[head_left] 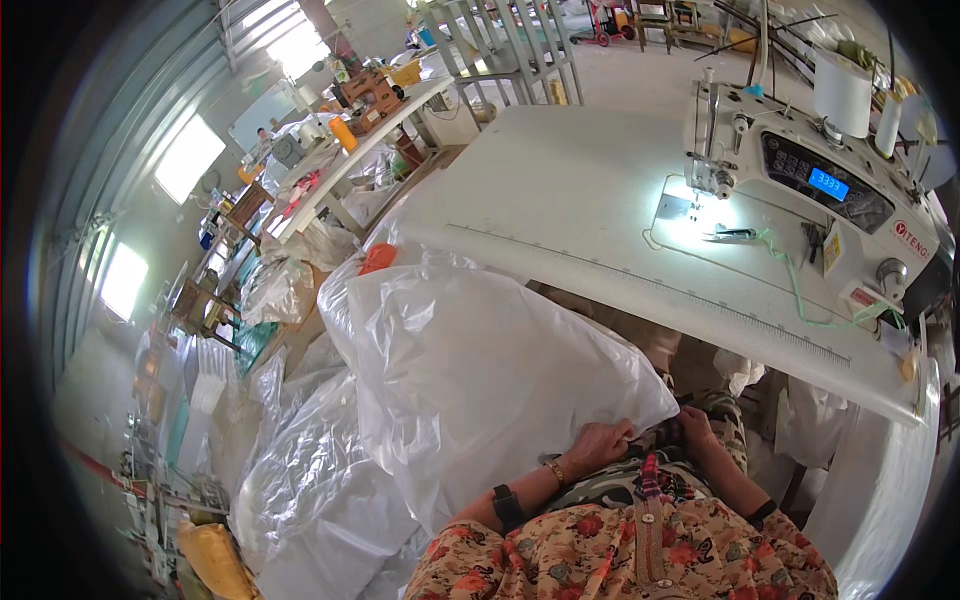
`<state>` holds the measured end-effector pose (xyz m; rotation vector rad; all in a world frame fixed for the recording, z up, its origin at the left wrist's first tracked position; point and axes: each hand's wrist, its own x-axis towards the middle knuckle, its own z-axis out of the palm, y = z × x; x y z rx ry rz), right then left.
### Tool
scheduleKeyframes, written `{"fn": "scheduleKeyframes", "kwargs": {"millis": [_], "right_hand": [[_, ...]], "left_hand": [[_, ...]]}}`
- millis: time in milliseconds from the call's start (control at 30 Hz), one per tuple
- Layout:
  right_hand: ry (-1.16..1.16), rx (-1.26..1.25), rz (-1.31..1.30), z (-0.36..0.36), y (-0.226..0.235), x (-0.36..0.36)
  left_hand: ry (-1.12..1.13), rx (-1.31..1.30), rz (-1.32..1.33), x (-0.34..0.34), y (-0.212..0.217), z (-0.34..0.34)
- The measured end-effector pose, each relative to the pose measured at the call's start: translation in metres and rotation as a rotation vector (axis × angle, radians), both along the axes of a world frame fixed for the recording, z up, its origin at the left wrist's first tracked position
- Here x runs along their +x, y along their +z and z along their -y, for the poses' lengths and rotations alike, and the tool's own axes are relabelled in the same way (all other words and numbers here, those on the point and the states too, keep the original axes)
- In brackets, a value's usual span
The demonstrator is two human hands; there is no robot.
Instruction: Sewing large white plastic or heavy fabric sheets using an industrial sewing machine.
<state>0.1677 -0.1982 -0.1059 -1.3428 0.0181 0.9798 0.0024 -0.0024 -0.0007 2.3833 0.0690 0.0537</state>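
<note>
A large, full bag of clear white plastic (480,350) leans against my lap from the left, its corner lying between my hands. My left hand (598,442) is closed at the bag's lower edge and appears to pinch the plastic. To the right of the bag's corner, my right hand (694,428) is closed over my camouflage trousers. Its fingertips are partly hidden, so what they hold cannot be made out. The front edge of the white sewing table (560,150) runs beyond both hands.
A sewing machine (800,170) with a lit needle area stands on the table's right. Small thread snips (732,235) and green thread (785,262) lie beside it. More plastic bags (310,480) crowd the floor at left. A grey metal rack (500,50) stands behind the table.
</note>
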Motion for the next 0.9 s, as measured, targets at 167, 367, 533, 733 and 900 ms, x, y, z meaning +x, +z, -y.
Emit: {"fn": "scheduleKeyframes", "kwargs": {"millis": [167, 367, 533, 733, 900], "right_hand": [[-0.004, 0.001, 0.034, -0.001, 0.007, -0.001], [0.024, -0.027, 0.058, -0.005, 0.042, -0.009], [0.128, -0.065, 0.411, -0.003, 0.072, -0.01], [0.11, 0.018, 0.151, -0.004, 0.098, -0.024], [0.124, 0.085, 0.042, 0.002, 0.158, -0.053]], "left_hand": [[-0.019, -0.033, 0.008, 0.001, 0.003, 0.0], [-0.006, 0.004, -0.017, -0.001, 0.002, 0.0], [0.016, -0.001, -0.014, -0.002, 0.001, 0.003], [0.013, 0.034, -0.001, -0.009, 0.014, 0.0], [0.102, 0.024, 0.155, -0.01, 0.049, 0.0]]}}
